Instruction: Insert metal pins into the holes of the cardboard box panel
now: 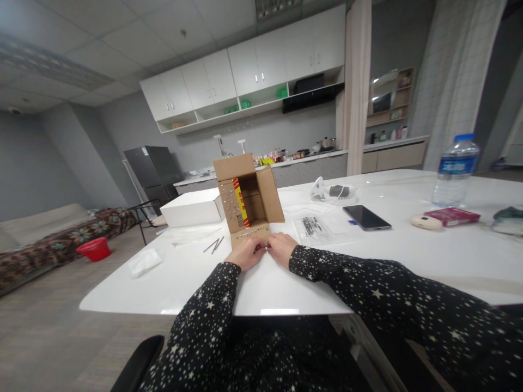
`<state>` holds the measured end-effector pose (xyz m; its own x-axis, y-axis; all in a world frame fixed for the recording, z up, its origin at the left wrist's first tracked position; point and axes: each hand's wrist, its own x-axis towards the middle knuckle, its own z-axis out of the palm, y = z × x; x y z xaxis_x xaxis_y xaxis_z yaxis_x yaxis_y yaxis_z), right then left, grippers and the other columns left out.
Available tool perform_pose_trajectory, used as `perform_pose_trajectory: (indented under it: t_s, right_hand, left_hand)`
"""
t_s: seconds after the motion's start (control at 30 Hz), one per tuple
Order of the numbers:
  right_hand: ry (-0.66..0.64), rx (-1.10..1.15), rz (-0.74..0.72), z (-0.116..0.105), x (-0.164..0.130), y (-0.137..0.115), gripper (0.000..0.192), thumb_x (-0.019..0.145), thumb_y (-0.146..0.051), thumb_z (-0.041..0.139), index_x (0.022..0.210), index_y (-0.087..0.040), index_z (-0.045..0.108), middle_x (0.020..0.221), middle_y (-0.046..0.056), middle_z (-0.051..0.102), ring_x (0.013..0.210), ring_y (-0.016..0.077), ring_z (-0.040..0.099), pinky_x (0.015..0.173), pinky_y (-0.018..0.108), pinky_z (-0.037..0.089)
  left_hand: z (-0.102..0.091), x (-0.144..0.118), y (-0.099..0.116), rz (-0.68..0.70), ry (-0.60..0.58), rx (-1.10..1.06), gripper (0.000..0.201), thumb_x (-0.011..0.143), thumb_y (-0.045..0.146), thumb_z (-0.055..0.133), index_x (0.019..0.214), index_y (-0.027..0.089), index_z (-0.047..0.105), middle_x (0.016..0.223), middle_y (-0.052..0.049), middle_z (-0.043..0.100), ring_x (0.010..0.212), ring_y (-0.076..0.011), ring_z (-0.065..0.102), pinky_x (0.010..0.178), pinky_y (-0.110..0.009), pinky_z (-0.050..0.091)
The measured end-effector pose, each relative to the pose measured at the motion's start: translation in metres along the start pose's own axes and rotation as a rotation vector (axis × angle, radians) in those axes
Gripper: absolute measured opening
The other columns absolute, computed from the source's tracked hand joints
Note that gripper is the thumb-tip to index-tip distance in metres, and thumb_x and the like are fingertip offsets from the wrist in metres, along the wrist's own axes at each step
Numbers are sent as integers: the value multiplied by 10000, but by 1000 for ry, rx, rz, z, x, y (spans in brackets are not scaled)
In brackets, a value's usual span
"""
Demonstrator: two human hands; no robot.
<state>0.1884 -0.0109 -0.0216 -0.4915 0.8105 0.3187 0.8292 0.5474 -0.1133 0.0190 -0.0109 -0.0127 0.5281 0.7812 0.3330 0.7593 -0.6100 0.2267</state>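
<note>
Both hands, the left hand point(246, 252) and right hand point(281, 247), pinch with narrow fingers something small, too small to tell, at the near flap of the box point(247, 200) on the table point(196, 277); two flaps already carry rows of studs, the work seems partly done.

Bare table point(171, 283) beside cardboard box point(247, 198)

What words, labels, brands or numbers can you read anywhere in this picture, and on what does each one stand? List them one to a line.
None can be read.
Cardboard box: red marks on a yellow strip, too blurred.
Water bottle: blue label, print too small.
Clear plastic bag: dark print, illegible.
Red packet: print too small.
</note>
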Motion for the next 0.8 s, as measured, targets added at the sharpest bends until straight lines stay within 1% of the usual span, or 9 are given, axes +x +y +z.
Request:
perform_pose_trajectory:
  t_s: [0.1, 0.2, 0.3, 0.43, 0.57, 0.63, 0.8]
  right_hand:
    - [-8, -6, 11, -1, -1, -1, 204, 900, -226, 477, 984, -141, 643, 1034, 133, 649, 995, 255, 567, 827, 343, 415]
    - [-15, 10, 18, -2, -1, 0, 207, 902, -230, 478, 996, -139, 640, 1035, 140, 649, 992, 257, 570, 817, 343, 418]
    - [-16, 2, 21, -1, -1, 1, 217, 898, -223, 473, 1016, -128, 630, 1033, 147, 646, 991, 259, 569, 813, 343, 418]
    - [-17, -15, 7, 0, -1, 2, 235, 902, -220, 444, 1007, -122, 630, 1019, 147, 643, 978, 261, 567, 808, 353, 418]
    - [20, -14, 3, 0, -3, 2, 230, 887, -242, 456, 998, -132, 625, 1027, 133, 629, 987, 254, 551, 816, 352, 411]
    - [41, -7, -4, 1, -4, 3, 219, 878, -245, 464, 987, -145, 624, 1029, 126, 621, 983, 249, 544, 812, 352, 408]
    - [63, 36, -32, 3, -4, 5, 209, 876, -231, 459, 972, -182, 638, 984, 99, 625, 950, 232, 539, 791, 346, 406]
  left_hand:
    - [1, 0, 1, -14, 7, -18, 128, 817, 247, 511, 828, 181, 620, 791, -40, 638, 706, -160, 568, 625, -264, 432]
    - [1, 0, 1, 25, 11, -12, 155, 824, 246, 514, 872, 182, 646, 817, -45, 643, 734, -161, 577, 673, -270, 448]
    - [3, 1, 0, 56, 7, 15, 173, 842, 255, 501, 841, 188, 660, 828, -46, 643, 732, -155, 576, 685, -268, 444]
    - [5, 2, -1, 34, 19, 25, 170, 845, 263, 496, 817, 187, 646, 838, -44, 640, 720, -151, 568, 667, -263, 439]
    - [6, 2, 0, -2, 25, 47, 123, 805, 230, 513, 779, 182, 623, 798, -33, 632, 699, -147, 561, 647, -260, 431]
    - [6, 2, 1, -26, 42, 49, 104, 783, 219, 526, 759, 179, 618, 771, -25, 635, 684, -144, 560, 638, -259, 425]
    - [3, 1, 3, -73, 142, -8, 108, 779, 231, 525, 786, 172, 615, 723, -9, 634, 642, -133, 548, 601, -250, 408]
